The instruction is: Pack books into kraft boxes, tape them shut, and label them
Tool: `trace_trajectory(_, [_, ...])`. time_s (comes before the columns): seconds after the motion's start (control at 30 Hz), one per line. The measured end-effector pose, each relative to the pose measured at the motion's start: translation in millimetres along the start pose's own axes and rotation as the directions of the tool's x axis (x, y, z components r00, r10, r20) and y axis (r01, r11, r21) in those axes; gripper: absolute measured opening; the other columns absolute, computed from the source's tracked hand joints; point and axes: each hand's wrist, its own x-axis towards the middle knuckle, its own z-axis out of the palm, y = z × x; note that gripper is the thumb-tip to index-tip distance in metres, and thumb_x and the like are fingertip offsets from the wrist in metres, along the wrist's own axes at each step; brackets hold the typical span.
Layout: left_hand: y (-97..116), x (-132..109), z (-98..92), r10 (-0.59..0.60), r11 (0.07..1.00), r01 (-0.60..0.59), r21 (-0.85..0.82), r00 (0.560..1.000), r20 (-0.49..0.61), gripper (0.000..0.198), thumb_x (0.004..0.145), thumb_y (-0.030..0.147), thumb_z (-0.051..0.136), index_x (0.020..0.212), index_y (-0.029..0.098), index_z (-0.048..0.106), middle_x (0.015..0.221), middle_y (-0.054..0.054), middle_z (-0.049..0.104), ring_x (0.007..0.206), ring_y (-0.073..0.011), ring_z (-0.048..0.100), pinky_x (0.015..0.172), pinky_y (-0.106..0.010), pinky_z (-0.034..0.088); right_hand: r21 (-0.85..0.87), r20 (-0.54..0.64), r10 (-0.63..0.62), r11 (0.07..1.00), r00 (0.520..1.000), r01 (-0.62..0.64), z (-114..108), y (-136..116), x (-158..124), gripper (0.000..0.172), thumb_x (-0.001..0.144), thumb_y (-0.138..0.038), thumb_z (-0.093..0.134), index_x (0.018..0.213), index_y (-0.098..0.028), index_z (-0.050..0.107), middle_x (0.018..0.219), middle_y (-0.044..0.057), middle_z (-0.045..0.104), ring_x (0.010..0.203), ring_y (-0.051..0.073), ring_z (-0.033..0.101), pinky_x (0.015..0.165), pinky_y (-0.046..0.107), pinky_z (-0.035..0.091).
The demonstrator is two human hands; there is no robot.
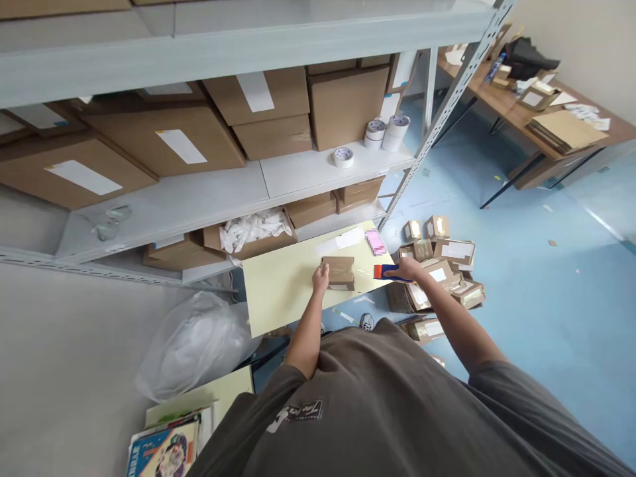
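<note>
A small cardboard box (338, 270) rests on the pale yellow table (278, 285), with shiny clear tape across its top. My left hand (320, 278) grips the box at its left side, thumb on top. To the right of the box, over the table's right end, my right hand (406, 268) is closed around a blue tape dispenser (392, 272) with a red front end. A faint glossy strip shows between box and dispenser; whether it joins them I cannot tell. Behind the box lie white paper slips (342, 241) and a pink blurred sheet (375, 242).
Small cardboard boxes (437, 278) are piled on the floor to the right. Ahead stands a metal shelf (218, 192) with large cartons (163, 139) and tape rolls (343, 157). A clear plastic bag (199, 344) sits at the left, and a brown desk (517, 119) stands far right.
</note>
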Motion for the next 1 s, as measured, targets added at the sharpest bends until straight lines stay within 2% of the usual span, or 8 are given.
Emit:
trace_trajectory(0.1, [-18,12,-20.2,-0.016,0.996,0.018,-0.087,1.000,0.018,0.056,0.103,0.064,0.052,0.119,0.017,0.079,0.119,-0.015,0.081,0.119,-0.0312,0.074,0.102,-0.037,0.056,0.022,-0.023,0.005,1.000,1.000,-0.004,12,-31,11,0.074,0.085,-0.084,0.070,0.106,-0.015,0.084,0.106,0.020,0.082,0.100,0.031,0.077,0.076,0.029,0.051])
trace_trajectory(0.2, [-37,24,-50.5,-0.017,0.990,0.024,-0.139,0.998,0.053,0.062,0.102,0.068,0.052,0.121,0.015,0.078,0.120,-0.014,0.081,0.117,-0.0289,0.074,0.100,-0.035,0.058,0.057,-0.032,-0.018,0.998,0.999,0.020,23,-86,30,0.070,0.087,-0.083,0.069,0.105,-0.017,0.084,0.107,0.018,0.082,0.100,0.029,0.077,0.074,0.028,0.050])
trace_trajectory(0.43, [-66,42,-132.0,-0.103,0.992,0.113,0.063,0.985,-0.138,0.045,0.106,0.051,0.053,0.135,0.022,0.071,0.142,-0.012,0.073,0.134,-0.0255,0.067,0.114,-0.036,0.049,0.045,0.026,-0.121,0.992,0.992,0.120,33,-221,59,0.071,0.088,-0.082,0.067,0.110,-0.016,0.081,0.112,0.017,0.081,0.103,0.028,0.077,0.072,0.026,0.051])
trace_trajectory(0.53, [-71,38,-145.2,-0.039,0.995,0.045,0.084,0.996,-0.079,0.042,0.109,0.048,0.045,0.129,0.023,0.073,0.137,-0.010,0.076,0.132,-0.0246,0.068,0.111,-0.033,0.049,0.002,0.041,-0.135,0.991,0.990,0.135,32,-270,64,0.071,0.089,-0.078,0.070,0.118,-0.015,0.079,0.116,0.018,0.080,0.108,0.029,0.077,0.076,0.028,0.054])
trace_trajectory(0.63, [-73,32,-140.9,-0.107,0.985,0.103,0.142,0.994,0.021,0.043,0.108,0.054,0.048,0.124,0.022,0.073,0.125,-0.011,0.080,0.120,-0.0265,0.072,0.101,-0.033,0.052,-0.037,0.064,-0.142,0.989,0.988,0.145,30,-302,65,0.065,0.088,-0.070,0.076,0.122,-0.015,0.078,0.117,0.018,0.080,0.111,0.030,0.077,0.081,0.029,0.056])
trace_trajectory(0.73, [-71,28,-125.0,-0.193,0.964,0.188,0.187,0.981,0.010,0.042,0.108,0.052,0.050,0.131,0.023,0.070,0.124,-0.013,0.080,0.118,-0.0279,0.073,0.098,-0.033,0.052,-0.046,0.078,-0.133,0.989,0.988,0.137,29,-308,66,0.060,0.086,-0.065,0.080,0.122,-0.016,0.078,0.118,0.017,0.080,0.111,0.030,0.077,0.082,0.029,0.057])
trace_trajectory(0.87, [-61,20,-88.0,-0.182,0.972,0.185,0.147,0.983,-0.036,0.039,0.109,0.042,0.051,0.141,0.022,0.063,0.133,-0.013,0.077,0.123,-0.0261,0.072,0.099,-0.032,0.052,-0.043,0.091,-0.093,0.994,0.991,0.097,29,-282,64,0.061,0.087,-0.064,0.080,0.125,-0.016,0.076,0.119,0.018,0.079,0.112,0.030,0.077,0.083,0.030,0.058])
trace_trajectory(1.0, [-41,8,-35.6,-0.159,0.977,0.162,0.141,0.987,-0.031,0.038,0.111,0.038,0.046,0.141,0.020,0.062,0.132,-0.014,0.077,0.121,-0.0264,0.073,0.098,-0.033,0.052,-0.026,0.097,-0.064,0.997,0.993,0.066,29,-233,61,0.068,0.086,-0.067,0.080,0.127,-0.013,0.075,0.121,0.020,0.079,0.112,0.031,0.077,0.084,0.030,0.058])
